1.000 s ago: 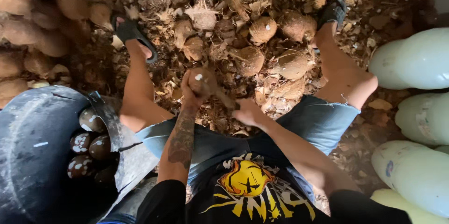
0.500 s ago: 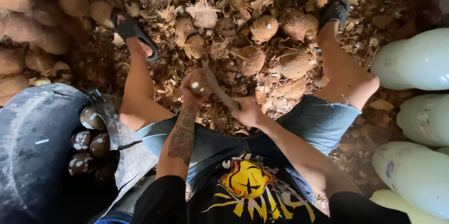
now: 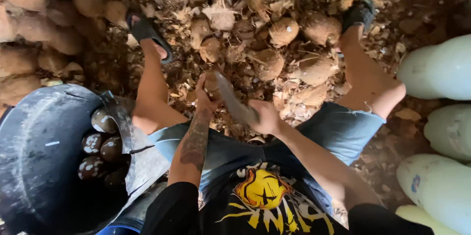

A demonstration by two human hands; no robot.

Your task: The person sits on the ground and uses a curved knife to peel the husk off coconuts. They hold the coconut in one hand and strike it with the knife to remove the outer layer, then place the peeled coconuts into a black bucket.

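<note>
Left hand [image 3: 205, 98] grip closed around brown fibrous coconut [image 3: 212, 84], right hand [image 3: 265, 117] grip clenching grey machete blade [image 3: 233, 100] against it, black tub [image 3: 44, 156] of peeled coconuts beside left knee

Dim, warm light; soft focus, motion blur, darker corners.

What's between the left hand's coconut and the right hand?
In the head view, only the blade spans from the right hand to the coconut in the left hand.
</note>
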